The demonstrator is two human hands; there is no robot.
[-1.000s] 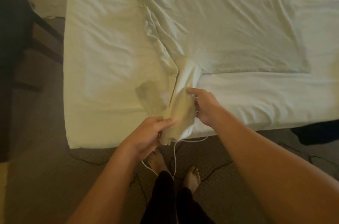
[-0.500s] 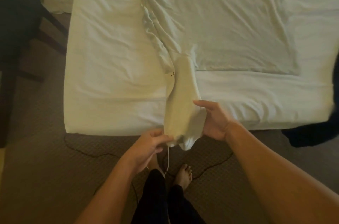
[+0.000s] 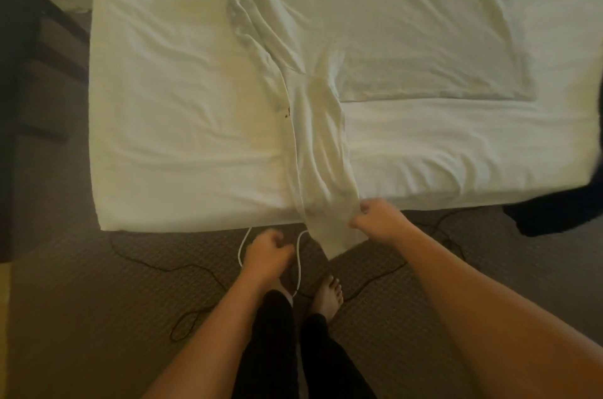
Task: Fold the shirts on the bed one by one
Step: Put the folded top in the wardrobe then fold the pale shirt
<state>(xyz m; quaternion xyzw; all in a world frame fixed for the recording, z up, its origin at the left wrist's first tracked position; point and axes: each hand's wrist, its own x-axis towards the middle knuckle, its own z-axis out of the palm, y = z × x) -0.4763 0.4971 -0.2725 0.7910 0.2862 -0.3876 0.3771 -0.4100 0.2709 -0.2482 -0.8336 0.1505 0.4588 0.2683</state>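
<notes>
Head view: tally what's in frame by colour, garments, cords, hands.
White shirt, sleeve pulled over the bed edge: 1
Dark garment at the right bed corner: 1
White cord on the floor: 1
Dark cord on the floor: 1
Hands, left hand and right hand: 2
Total: 6

The shirt's sleeve [image 3: 321, 150], bunched up between both hands a second ago, now lies pulled out long and straight across the bed [image 3: 182, 104], its cuff hanging past the edge. The left hand [image 3: 267, 250] has let go and hangs curled over the floor. The right hand [image 3: 375, 219] now pinches the sleeve's right edge near the cuff.
</notes>
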